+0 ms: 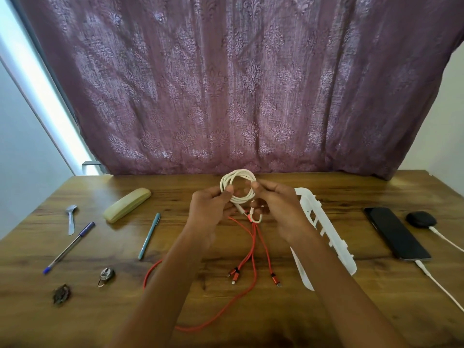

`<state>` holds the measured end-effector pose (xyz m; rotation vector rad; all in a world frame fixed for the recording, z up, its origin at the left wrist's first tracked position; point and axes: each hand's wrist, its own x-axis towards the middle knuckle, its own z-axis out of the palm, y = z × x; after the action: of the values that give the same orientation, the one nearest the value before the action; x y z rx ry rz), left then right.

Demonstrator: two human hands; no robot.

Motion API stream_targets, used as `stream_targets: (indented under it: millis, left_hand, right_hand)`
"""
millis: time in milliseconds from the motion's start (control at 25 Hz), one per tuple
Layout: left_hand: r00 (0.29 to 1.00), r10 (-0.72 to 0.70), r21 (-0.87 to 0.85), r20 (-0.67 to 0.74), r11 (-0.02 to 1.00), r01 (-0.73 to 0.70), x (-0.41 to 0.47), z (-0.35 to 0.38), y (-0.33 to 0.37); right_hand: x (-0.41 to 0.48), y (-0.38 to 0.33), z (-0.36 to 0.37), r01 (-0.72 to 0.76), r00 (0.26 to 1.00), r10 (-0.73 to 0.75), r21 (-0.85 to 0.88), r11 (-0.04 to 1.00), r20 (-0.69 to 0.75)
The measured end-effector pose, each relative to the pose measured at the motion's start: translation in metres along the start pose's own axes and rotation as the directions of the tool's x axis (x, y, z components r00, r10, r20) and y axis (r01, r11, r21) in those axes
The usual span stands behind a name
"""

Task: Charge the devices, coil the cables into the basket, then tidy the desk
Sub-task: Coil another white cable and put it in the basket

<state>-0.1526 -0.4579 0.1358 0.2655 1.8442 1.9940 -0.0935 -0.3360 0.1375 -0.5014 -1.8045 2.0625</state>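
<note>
A white cable [237,184], wound into a round coil, is held up above the wooden desk [251,310]. My left hand [212,209] pinches the coil's left side and my right hand [277,205] pinches its right side and loose end. Below my hands a red multi-head cable [251,259] lies loose on the desk with three plugs spread out. The white plastic basket [324,229] stands just right of my right hand. Further right, a black phone [395,232] and a black earbud case [420,219] each have a white charging cable [439,287] plugged in.
On the left of the desk lie a beige glasses case [126,205], a teal pen [150,236], a blue pen [69,247], a spoon [71,218], a small padlock [106,275] and a dark clip [61,293]. A purple curtain [226,84] hangs behind the desk.
</note>
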Motion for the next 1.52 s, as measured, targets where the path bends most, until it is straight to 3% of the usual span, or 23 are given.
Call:
stream_targets:
  millis: [160, 240, 360, 440, 560, 680, 800, 960, 1120, 1320, 1520]
  left_hand:
    - [0.988, 0.145, 0.439, 0.054, 0.885, -0.154, 0.008, -0.003, 0.016]
    - [0.957, 0.261, 0.527, 0.122, 0.800, -0.286, 0.011, 0.000, 0.032]
    - [0.901, 0.334, 0.705, 0.276, 0.567, -0.426, 0.010, 0.002, 0.052]
    - [0.889, 0.334, 0.722, 0.313, 0.525, -0.451, 0.007, 0.000, 0.056]
    - [0.920, 0.297, 0.648, 0.255, 0.654, -0.390, 0.008, -0.003, 0.052]
    - [0.955, 0.285, 0.514, 0.081, 0.809, -0.286, 0.008, 0.002, 0.041]
    - [0.976, 0.215, 0.329, -0.022, 0.924, -0.196, 0.009, 0.009, 0.026]
    - [0.984, 0.121, 0.133, -0.131, 0.986, -0.104, 0.011, 0.011, 0.015]
    - [0.990, 0.073, 0.063, -0.119, 0.996, -0.066, 0.005, 0.012, 0.012]
    - [0.984, 0.105, 0.128, -0.144, 0.988, -0.087, 0.005, 0.019, 0.009]
    - [0.962, 0.121, 0.145, -0.246, 0.986, -0.087, 0.003, 0.026, 0.011]
  right_hand:
    - [0.003, -0.004, 0.000, 0.123, 0.990, -0.133, -0.208, 0.970, -0.035]
    - [0.005, -0.007, -0.001, 0.173, 0.984, -0.177, -0.275, 0.946, 0.008]
    - [0.009, -0.012, -0.007, 0.218, 0.976, -0.197, -0.385, 0.897, 0.093]
    - [0.012, -0.017, -0.012, 0.266, 0.964, -0.230, -0.431, 0.862, 0.135]
    - [0.014, -0.020, -0.017, 0.358, 0.932, -0.352, -0.385, 0.851, 0.087]
    - [0.014, -0.012, -0.017, 0.484, 0.808, -0.583, -0.466, 0.741, -0.086]
    - [0.007, -0.003, -0.007, 0.502, 0.739, -0.659, -0.535, 0.679, -0.143]
    - [-0.004, -0.001, -0.002, 0.421, 0.852, -0.523, -0.572, 0.704, -0.015]
    - [-0.005, -0.007, -0.005, 0.234, 0.968, -0.253, -0.342, 0.910, -0.010]
    - [-0.004, -0.008, -0.003, 0.166, 0.983, -0.177, -0.168, 0.972, -0.053]
    - [-0.005, -0.005, -0.004, 0.244, 0.969, -0.245, -0.036, 0.969, -0.013]
